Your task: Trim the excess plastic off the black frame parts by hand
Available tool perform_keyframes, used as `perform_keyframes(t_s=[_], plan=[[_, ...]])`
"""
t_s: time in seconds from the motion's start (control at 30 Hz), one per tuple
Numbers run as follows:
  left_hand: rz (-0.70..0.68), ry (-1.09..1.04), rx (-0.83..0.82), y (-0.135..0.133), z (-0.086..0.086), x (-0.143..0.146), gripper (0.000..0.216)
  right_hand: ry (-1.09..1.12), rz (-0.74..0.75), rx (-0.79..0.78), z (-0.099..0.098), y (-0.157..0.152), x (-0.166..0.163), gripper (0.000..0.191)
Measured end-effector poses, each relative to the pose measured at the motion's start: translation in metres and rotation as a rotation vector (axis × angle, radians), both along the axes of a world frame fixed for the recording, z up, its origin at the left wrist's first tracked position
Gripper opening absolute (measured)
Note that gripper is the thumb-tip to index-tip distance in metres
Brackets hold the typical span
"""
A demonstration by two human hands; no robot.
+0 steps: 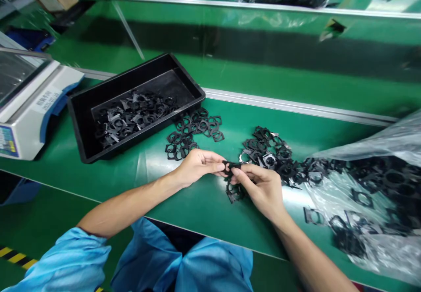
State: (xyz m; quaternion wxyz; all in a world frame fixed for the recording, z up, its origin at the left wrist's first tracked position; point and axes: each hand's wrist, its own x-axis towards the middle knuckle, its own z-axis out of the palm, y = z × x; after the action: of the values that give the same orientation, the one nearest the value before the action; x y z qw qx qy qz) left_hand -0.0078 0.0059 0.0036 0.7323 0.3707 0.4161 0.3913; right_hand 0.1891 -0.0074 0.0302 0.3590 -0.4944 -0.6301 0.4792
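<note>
My left hand (196, 165) and my right hand (261, 187) meet over the green table (204, 204), both pinching one small black plastic frame part (230, 166) between fingertips. A few more black parts (234, 192) hang under my right palm, held by its lower fingers. A loose heap of the same black parts (268, 149) lies just behind my right hand. Another flat group of parts (192, 132) lies behind my left hand.
A black tray (82, 125) with several black parts stands at the left rear. A white weighing scale (31, 103) sits at the far left. A clear plastic bag (378, 195) full of black parts lies at the right. A metal rail (296, 106) borders the table's far side.
</note>
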Motion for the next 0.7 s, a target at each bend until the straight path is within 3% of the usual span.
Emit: perform_keyframes(t_s=[0.13, 0.4, 0.7], plan=[[0.024, -0.027, -0.059, -0.002, -0.002, 0.003, 0.053, 0.019, -0.039, 0.0, -0.001, 0.0, -0.001, 0.036], [-0.051, 0.106, 0.059, 0.0, 0.008, -0.005, 0.041, 0.071, -0.054, -0.062, 0.002, 0.002, -0.001, 0.034], [-0.077, -0.016, 0.027, 0.005, 0.013, -0.004, 0.047, 0.178, -0.018, -0.204, 0.008, 0.003, -0.002, 0.039]])
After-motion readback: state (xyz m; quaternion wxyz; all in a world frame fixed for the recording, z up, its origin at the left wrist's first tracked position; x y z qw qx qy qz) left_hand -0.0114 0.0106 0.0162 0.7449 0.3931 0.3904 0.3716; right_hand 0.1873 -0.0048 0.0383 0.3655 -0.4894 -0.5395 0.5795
